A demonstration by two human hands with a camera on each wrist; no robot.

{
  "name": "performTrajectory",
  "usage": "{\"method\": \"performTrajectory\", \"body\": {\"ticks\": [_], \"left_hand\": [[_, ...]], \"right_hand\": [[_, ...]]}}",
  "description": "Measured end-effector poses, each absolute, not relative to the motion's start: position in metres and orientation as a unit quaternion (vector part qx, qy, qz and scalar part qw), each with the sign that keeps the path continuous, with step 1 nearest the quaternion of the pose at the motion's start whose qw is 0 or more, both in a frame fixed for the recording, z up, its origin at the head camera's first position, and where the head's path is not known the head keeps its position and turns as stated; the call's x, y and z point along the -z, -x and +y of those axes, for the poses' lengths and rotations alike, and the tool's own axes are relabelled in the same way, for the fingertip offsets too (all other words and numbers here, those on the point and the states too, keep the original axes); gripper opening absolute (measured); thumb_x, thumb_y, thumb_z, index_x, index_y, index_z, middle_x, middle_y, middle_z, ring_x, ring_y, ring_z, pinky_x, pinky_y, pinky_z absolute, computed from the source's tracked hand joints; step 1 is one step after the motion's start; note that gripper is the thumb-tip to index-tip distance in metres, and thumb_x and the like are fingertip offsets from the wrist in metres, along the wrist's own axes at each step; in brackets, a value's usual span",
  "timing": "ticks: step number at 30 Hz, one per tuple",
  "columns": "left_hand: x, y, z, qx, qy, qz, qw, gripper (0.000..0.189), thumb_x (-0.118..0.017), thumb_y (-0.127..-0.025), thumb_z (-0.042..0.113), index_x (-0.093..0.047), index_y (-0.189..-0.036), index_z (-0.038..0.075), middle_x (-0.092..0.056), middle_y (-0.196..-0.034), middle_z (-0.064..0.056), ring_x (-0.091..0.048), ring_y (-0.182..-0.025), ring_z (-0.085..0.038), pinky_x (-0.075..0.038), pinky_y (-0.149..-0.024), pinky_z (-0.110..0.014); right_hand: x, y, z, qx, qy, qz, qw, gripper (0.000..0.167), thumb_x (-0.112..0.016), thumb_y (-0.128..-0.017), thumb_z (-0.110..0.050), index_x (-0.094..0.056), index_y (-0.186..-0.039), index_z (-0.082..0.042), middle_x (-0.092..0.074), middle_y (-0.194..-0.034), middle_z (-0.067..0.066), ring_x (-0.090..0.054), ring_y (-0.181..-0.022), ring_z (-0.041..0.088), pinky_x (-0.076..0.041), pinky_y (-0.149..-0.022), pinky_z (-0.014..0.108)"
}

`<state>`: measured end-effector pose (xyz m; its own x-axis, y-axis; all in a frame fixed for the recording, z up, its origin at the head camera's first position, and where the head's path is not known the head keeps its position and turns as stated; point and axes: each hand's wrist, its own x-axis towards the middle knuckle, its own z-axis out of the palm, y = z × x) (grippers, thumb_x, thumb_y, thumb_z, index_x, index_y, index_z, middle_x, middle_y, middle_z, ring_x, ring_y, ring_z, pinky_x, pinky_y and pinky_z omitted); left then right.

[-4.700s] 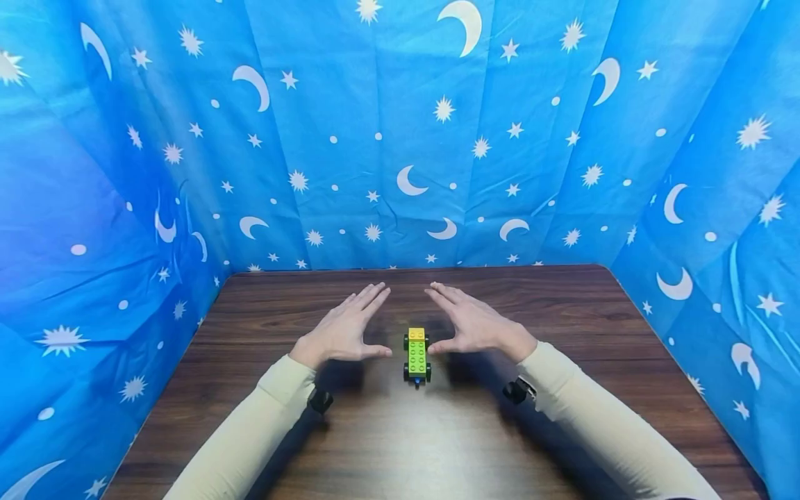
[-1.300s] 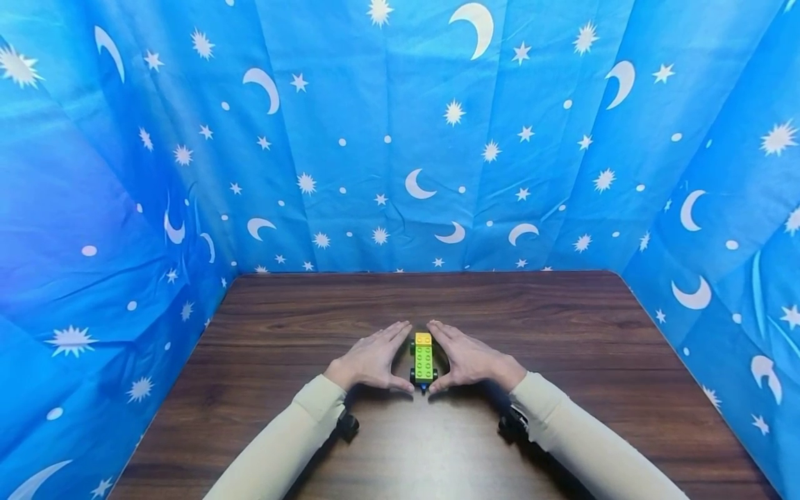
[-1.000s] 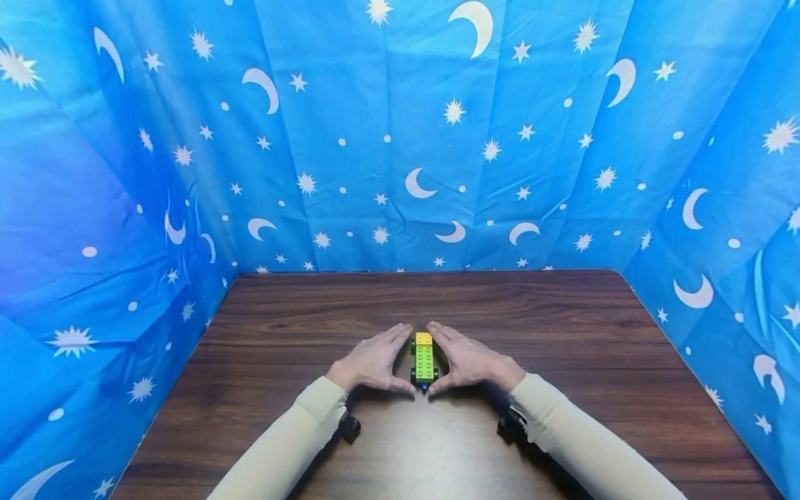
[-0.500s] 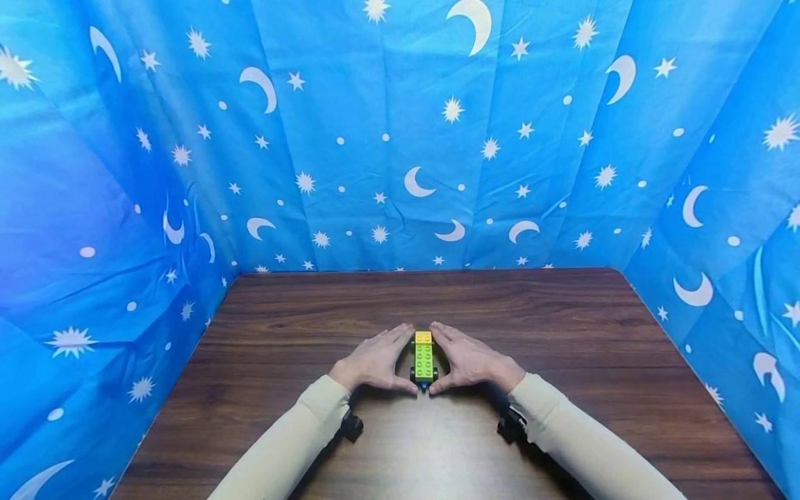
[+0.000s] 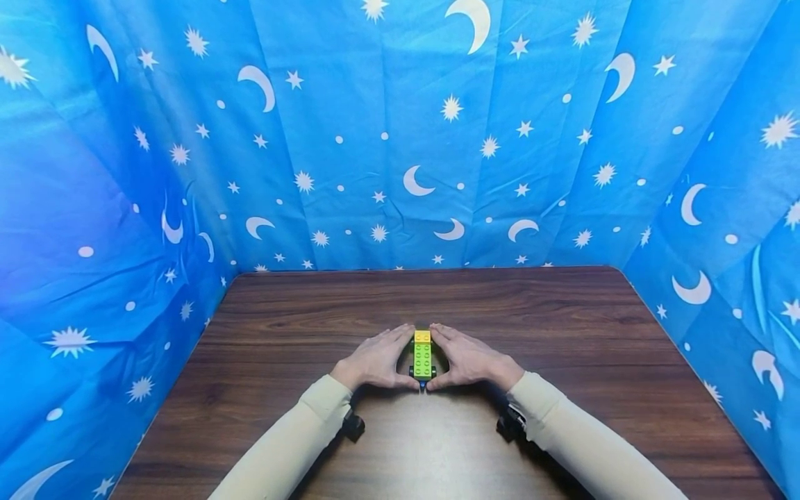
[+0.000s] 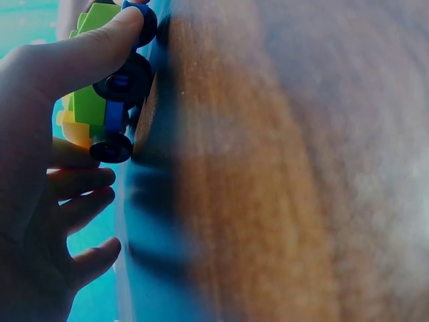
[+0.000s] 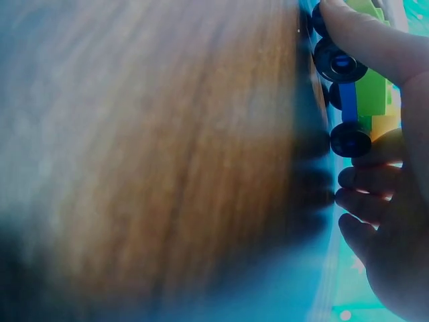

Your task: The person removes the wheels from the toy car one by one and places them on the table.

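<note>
A toy car of building bricks, lime green with a yellow brick at the far end, stands between the two hands on black wheels. Its base and rear hitch are blue. My left hand frames its left side, thumb at the hitch end and index finger at the yellow end. Mirroring it, my right hand holds the right side the same way. In the left wrist view the thumb overlaps the blue rear part; the other fingers are spread below. The right wrist view shows the right thumb across the rear.
A dark wood-grain table lies under the hands. Blue cloth with white moons and stars hangs behind and at both sides. Each wrist carries a small black device, below a cream sleeve.
Both hands, first apart at either side of the car, have come inward and nearer to me around it. Over the last second the left thumb and fingers have closed in slightly more.
</note>
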<state>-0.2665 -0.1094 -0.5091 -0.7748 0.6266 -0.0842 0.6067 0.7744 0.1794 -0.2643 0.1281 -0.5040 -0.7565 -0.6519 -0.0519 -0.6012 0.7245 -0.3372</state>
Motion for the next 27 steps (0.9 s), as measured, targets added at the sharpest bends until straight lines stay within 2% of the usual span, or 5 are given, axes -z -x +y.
{"method": "performTrajectory", "body": {"ticks": [9,18,27], "left_hand": [[0.504,0.266,-0.113,-0.080,-0.317,0.943,0.065,0.110,-0.059,-0.078,0.074,-0.018,-0.156,0.009,-0.023,-0.161,-0.009,-0.021,-0.149,-0.020,-0.022,-0.120,-0.040],[0.505,0.264,-0.117,-0.115,-0.308,0.943,0.057,0.111,-0.061,-0.076,0.075,-0.020,-0.156,0.010,-0.025,-0.160,-0.010,-0.029,-0.146,-0.028,-0.036,-0.111,-0.053],[0.505,0.265,-0.120,-0.158,-0.304,0.938,0.054,0.111,-0.063,-0.074,0.075,-0.018,-0.156,0.014,-0.024,-0.161,-0.008,-0.033,-0.144,-0.026,-0.037,-0.110,-0.051]], "right_hand": [[0.501,0.268,0.127,0.173,0.346,0.919,0.072,0.116,-0.069,-0.073,-0.069,-0.023,-0.152,0.002,-0.026,-0.156,0.024,-0.030,-0.144,0.034,-0.030,-0.115,0.049],[0.497,0.268,0.126,0.223,0.364,0.903,0.043,0.113,-0.074,-0.072,-0.064,-0.029,-0.149,0.006,-0.035,-0.151,0.027,-0.038,-0.138,0.038,-0.035,-0.112,0.049],[0.495,0.269,0.124,0.291,0.353,0.889,0.027,0.106,-0.080,-0.069,-0.058,-0.035,-0.147,-0.003,-0.049,-0.144,0.014,-0.051,-0.129,0.027,-0.043,-0.106,0.046]]}}
